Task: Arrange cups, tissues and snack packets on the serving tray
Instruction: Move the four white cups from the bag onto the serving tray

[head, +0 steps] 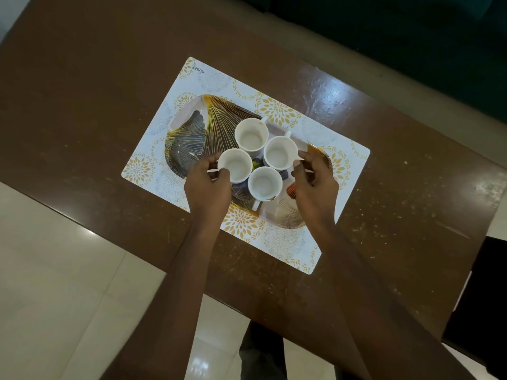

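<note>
Several empty white cups stand close together on an oval serving tray [192,133] printed with gold and dark leaves. My left hand [207,187] grips the left cup [236,165] at its near rim and side. My right hand [315,185] pinches the handle of the right cup [280,153] with thumb and forefinger. The far cup [251,136] and the near cup [264,182] stand untouched, the near one with its handle pointing toward me. No tissues or snack packets are in view.
The tray lies on a white placemat [214,80] with gold flower prints, set on a brown wooden table [82,105]. Pale floor tiles [55,270] show at the lower left, and a dark seat [411,37] lies beyond the table's far edge.
</note>
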